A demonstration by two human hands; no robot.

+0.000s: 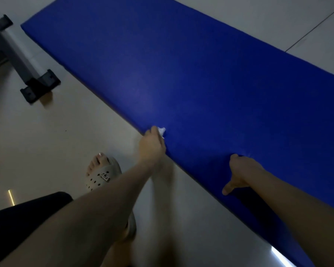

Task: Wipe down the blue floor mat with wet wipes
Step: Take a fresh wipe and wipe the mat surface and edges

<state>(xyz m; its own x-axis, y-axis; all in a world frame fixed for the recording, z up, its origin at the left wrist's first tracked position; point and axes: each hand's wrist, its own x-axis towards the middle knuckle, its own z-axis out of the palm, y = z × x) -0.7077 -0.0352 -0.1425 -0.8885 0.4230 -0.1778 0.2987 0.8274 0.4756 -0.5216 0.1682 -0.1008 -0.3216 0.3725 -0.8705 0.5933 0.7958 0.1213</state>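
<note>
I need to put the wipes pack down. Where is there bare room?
Bare: most of the blue mat, beyond both hands; the floor between the metal frame and the sandal. Crowded: its near edge, where the left hand holds a wipe and the right hand grips it.

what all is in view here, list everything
mat: one, blue, lying diagonally across the floor
wet wipe: one, white, at the mat's near edge
floor: pale tiles, under everything
metal frame: one, grey with black feet, top left beside the mat
clog: one, beige, on a foot left of the mat
clothing: black, bottom left
left hand: grips the wet wipe
right hand: on the mat's near edge, thumb out, fingers hidden
</note>
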